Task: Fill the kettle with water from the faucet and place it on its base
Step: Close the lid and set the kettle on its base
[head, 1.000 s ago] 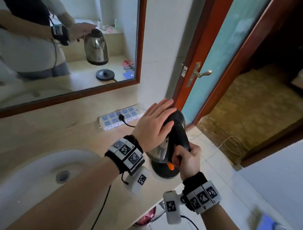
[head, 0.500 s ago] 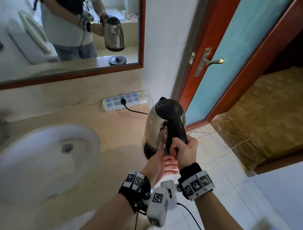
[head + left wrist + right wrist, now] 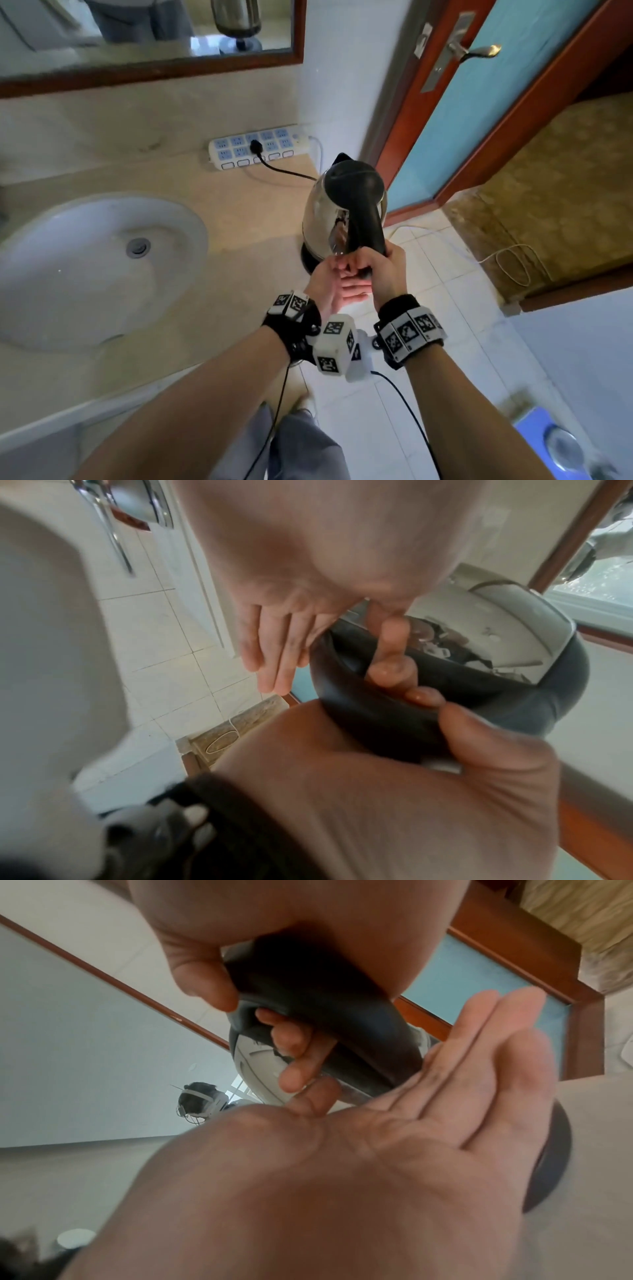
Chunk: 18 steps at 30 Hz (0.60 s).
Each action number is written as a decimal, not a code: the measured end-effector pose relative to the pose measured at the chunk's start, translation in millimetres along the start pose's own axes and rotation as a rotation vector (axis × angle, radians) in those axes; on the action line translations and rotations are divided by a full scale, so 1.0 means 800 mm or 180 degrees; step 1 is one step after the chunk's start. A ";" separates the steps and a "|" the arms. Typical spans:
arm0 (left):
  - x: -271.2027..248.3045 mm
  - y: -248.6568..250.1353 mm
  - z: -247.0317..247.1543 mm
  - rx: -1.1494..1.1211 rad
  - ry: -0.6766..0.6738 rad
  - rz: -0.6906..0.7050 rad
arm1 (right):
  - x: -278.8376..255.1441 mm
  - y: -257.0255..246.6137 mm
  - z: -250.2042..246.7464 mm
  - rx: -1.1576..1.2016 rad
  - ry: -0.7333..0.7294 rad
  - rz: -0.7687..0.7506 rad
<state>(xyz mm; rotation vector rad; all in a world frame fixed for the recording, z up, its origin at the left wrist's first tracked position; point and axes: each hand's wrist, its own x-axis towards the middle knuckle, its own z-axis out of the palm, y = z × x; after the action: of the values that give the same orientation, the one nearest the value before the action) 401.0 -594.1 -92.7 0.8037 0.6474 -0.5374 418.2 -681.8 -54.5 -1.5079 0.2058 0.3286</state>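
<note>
The steel kettle (image 3: 325, 219) with black lid and handle (image 3: 368, 222) stands upright on its black base (image 3: 308, 263) at the counter's right end. My right hand (image 3: 382, 270) grips the lower handle, fingers curled through it (image 3: 294, 1045). My left hand (image 3: 330, 286) lies just below and left of it, palm up and fingers straight (image 3: 479, 1056). Its thumb (image 3: 313, 1096) touches the bottom of the handle (image 3: 369, 712). The lid is shut.
A white sink basin (image 3: 68, 301) is set in the beige counter to the left. A power strip (image 3: 255, 150) with the base's black cord plugged in lies by the back wall. A mirror (image 3: 147, 31) hangs above. An open door (image 3: 462, 113) and tiled floor are to the right.
A second ago my left hand lay flat on the kettle lid; it has dropped beneath the handle beside my right hand. The right hand's grip on the handle is unchanged.
</note>
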 end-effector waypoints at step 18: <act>0.049 -0.032 -0.030 -0.0196 0.0249 -0.0189 | 0.016 0.045 -0.007 -0.0333 -0.0090 0.0317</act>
<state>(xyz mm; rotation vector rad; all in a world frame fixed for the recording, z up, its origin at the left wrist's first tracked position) 403.3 -597.2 -144.9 0.7523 0.7583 -0.5395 418.7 -685.0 -92.7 -1.5984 0.2449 0.4457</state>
